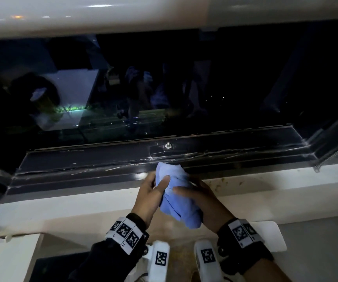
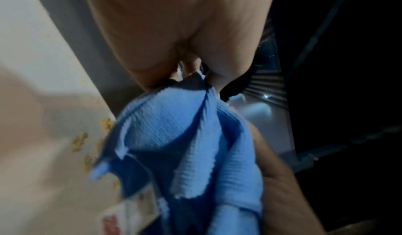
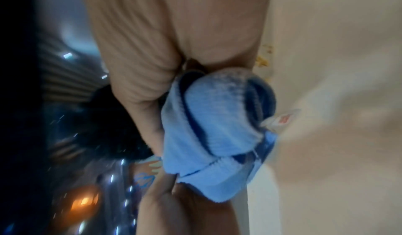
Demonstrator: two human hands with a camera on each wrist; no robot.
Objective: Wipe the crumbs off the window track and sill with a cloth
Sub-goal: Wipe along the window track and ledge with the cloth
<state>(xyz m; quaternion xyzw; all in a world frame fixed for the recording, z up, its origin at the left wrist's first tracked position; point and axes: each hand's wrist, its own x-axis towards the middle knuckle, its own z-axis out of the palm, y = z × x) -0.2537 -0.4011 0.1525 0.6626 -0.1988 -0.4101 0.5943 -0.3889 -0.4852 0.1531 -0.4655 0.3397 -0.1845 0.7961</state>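
Note:
A bunched light-blue cloth [image 1: 177,194] is held between both hands above the white sill [image 1: 82,202], just in front of the dark window track [image 1: 103,161]. My left hand [image 1: 154,190] grips its left side, thumb laid over the top. My right hand [image 1: 196,194] wraps the right side and underside. The left wrist view shows the cloth [image 2: 185,144] in folds with a white tag hanging; in the right wrist view the cloth [image 3: 217,118] is a rounded wad. Yellowish crumbs [image 1: 223,183] lie on the sill right of the hands, and crumbs [image 2: 80,140] show beside the cloth.
The dark glass pane [image 1: 164,88] stands behind the track, with a small metal stud [image 1: 168,145] in the frame. A coiled spring or chain [image 1: 334,155] hangs at the right corner. A white board [image 1: 271,237] lies below the sill at right.

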